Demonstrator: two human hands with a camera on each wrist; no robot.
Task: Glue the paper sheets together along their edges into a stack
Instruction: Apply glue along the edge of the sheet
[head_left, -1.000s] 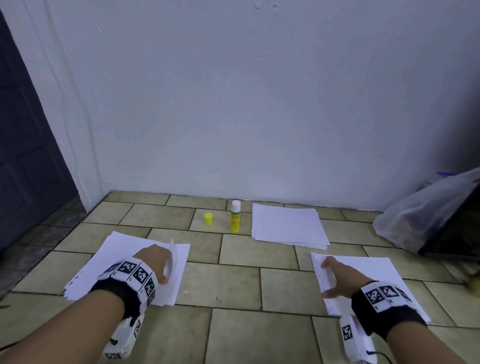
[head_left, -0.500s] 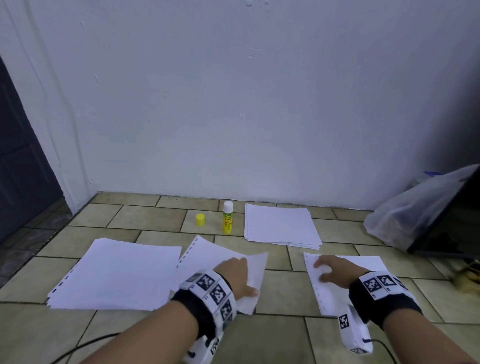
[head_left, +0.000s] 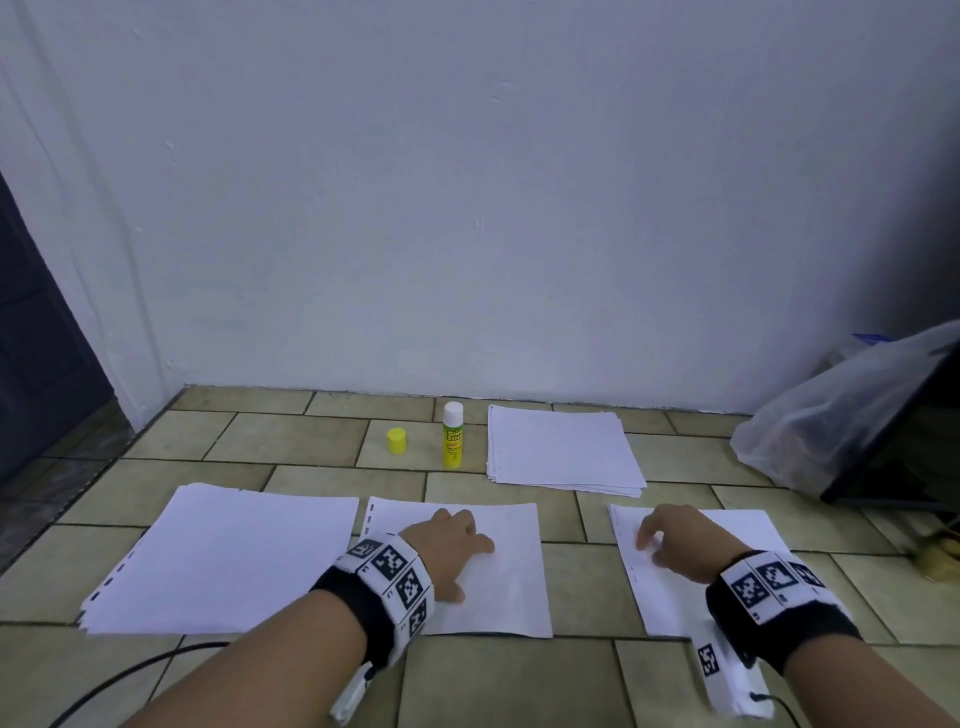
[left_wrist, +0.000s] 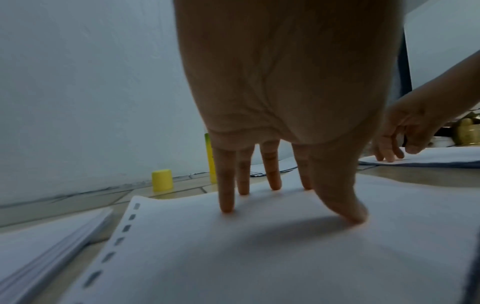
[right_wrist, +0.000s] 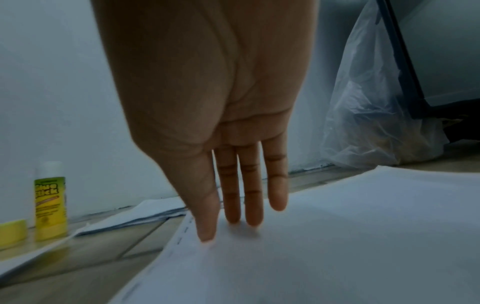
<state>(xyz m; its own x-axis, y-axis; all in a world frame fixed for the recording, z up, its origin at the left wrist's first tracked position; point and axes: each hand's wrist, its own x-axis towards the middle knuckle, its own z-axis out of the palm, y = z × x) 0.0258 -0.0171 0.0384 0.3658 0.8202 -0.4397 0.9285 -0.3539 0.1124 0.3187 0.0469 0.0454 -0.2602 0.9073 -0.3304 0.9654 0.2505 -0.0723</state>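
A single white punched sheet (head_left: 514, 582) (left_wrist: 259, 257) lies flat on the tiled floor in the middle. My left hand (head_left: 452, 540) (left_wrist: 285, 201) presses on it with straight, spread fingers. To its left sits a paper stack (head_left: 223, 561) (left_wrist: 39, 253). On the right lies another sheet (head_left: 696, 597) (right_wrist: 337, 246); my right hand (head_left: 670, 540) (right_wrist: 241, 222) rests its straight fingers near that sheet's punched left edge. By the wall stand an uncapped yellow glue stick (head_left: 452, 436) (right_wrist: 49, 203), its yellow cap (head_left: 397, 440) (left_wrist: 162, 180), and a third paper stack (head_left: 561, 449).
A clear plastic bag (head_left: 826, 421) (right_wrist: 374, 123) and a dark leaning panel (head_left: 904, 447) fill the right corner. A dark door (head_left: 36, 364) is at the left. A black cable (head_left: 130, 675) runs over the floor near my left forearm.
My left hand carried one sheet from the left stack rightwards and laid it flat in the middle. The right hand stayed on the right sheet. The view dipped lower.
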